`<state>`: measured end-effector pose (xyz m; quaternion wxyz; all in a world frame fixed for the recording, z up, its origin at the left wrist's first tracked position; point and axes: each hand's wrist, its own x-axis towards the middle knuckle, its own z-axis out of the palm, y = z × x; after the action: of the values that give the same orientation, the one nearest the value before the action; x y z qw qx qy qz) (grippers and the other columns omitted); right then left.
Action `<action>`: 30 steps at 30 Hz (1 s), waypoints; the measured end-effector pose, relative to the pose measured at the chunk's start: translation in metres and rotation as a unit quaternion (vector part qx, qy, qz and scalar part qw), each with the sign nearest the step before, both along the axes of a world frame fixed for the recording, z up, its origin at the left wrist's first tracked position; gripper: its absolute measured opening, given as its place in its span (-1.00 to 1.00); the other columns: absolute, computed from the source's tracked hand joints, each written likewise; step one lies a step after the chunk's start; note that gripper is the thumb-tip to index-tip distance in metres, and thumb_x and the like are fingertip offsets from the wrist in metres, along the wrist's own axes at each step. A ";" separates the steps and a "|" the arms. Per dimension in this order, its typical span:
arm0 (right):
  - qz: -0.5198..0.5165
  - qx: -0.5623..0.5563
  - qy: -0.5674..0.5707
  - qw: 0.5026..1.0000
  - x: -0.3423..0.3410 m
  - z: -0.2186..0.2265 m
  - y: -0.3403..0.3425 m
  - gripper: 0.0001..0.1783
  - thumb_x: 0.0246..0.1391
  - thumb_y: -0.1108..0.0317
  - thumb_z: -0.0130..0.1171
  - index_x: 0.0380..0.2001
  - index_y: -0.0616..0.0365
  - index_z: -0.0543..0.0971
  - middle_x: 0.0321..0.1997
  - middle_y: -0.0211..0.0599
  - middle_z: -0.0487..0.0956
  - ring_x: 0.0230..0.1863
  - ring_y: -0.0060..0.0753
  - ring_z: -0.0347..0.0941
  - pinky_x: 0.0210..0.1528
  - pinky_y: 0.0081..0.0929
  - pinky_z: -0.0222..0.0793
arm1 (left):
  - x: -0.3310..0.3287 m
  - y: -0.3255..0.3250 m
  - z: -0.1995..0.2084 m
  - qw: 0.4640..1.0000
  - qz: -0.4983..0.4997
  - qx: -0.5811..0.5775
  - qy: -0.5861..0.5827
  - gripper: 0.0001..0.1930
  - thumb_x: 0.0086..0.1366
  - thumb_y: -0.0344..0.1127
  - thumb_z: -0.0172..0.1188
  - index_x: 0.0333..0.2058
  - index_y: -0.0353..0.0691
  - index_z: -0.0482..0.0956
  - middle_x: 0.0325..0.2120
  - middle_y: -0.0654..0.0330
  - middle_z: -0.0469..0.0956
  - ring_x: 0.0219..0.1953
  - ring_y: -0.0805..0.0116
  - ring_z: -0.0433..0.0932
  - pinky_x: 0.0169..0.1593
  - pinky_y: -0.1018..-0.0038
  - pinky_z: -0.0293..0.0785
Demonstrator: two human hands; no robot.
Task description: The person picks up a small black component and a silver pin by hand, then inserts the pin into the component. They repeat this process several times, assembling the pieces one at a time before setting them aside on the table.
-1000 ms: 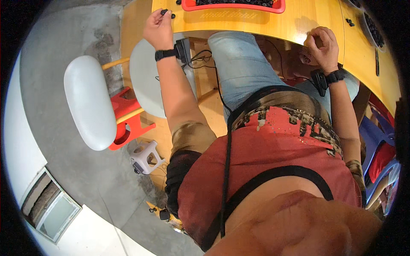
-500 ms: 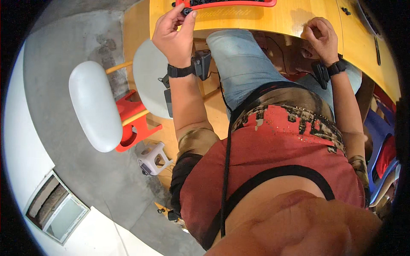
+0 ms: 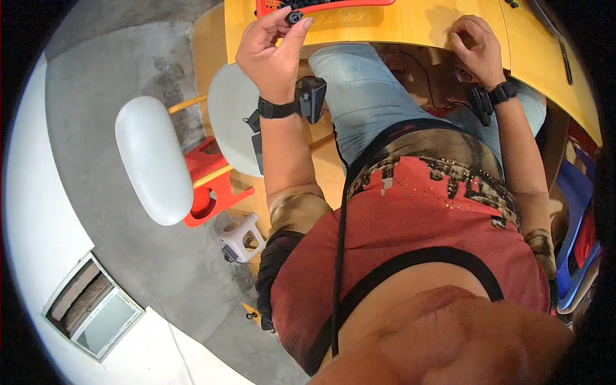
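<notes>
Between the thumb and fingertips of my left hand [image 3: 274,51] is a small round black part [image 3: 294,17] with a ringed face. This hand is closed on it just in front of a red basket [image 3: 346,5], which holds many similar black pieces and sits at the table's near edge. To the right, my right hand [image 3: 478,48] rests over the table edge with its fingers curled in and the fingertips close to the thumb. Whatever it may hold is hidden or too small to make out.
The yellow wooden table [image 3: 410,25] curves across the top. Several small black pieces lie at its far right, near a dark pen-like stick [image 3: 566,63]. On my left stands a chair with a pale grey backrest [image 3: 154,160], beside red [image 3: 221,192] and white [image 3: 242,239] stools.
My left hand has shifted slightly right and down with the black part still in it, its ringed face now turned more into view. The right hand stays curled at the table edge.
</notes>
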<state>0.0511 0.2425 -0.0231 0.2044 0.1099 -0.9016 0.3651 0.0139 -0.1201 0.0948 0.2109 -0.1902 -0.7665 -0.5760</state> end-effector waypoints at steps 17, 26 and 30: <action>0.009 0.006 0.011 1.000 0.001 0.001 -0.004 -0.87 0.11 0.43 0.29 -0.30 0.23 0.60 -0.17 -0.21 0.62 -0.11 -0.12 0.58 -0.01 -0.36 0.50 | 0.001 -0.021 0.005 0.907 -0.092 0.340 -0.230 -0.81 0.35 -0.51 0.29 -0.07 -0.36 0.60 -0.33 0.15 0.66 -0.32 0.43 0.60 -0.21 0.53 0.56; 0.010 0.013 0.002 1.000 0.010 0.022 0.002 -0.86 0.07 0.39 0.31 -0.31 0.19 0.62 -0.21 -0.22 0.64 -0.15 -0.09 0.60 -0.07 -0.35 0.52 | -0.018 -0.138 -0.010 0.795 -0.028 0.464 -0.390 -0.83 0.43 -0.46 0.14 -0.06 -0.35 0.54 -0.31 0.10 0.57 -0.36 0.38 0.49 -0.31 0.55 0.49; -0.013 0.011 -0.015 1.000 0.014 0.030 0.008 -0.89 0.08 0.43 0.30 -0.31 0.20 0.61 -0.21 -0.22 0.64 -0.17 -0.13 0.60 -0.07 -0.36 0.52 | -0.043 -0.159 -0.016 0.882 0.061 0.252 -0.393 -0.78 0.44 -0.42 0.08 -0.02 -0.34 0.57 -0.42 0.27 0.50 -0.47 0.54 0.42 -0.43 0.61 0.35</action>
<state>0.0654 0.2506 0.0074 0.1946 0.0947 -0.9099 0.3539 -0.0296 -0.2787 0.0785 -0.0321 0.1584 -0.6259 -0.7630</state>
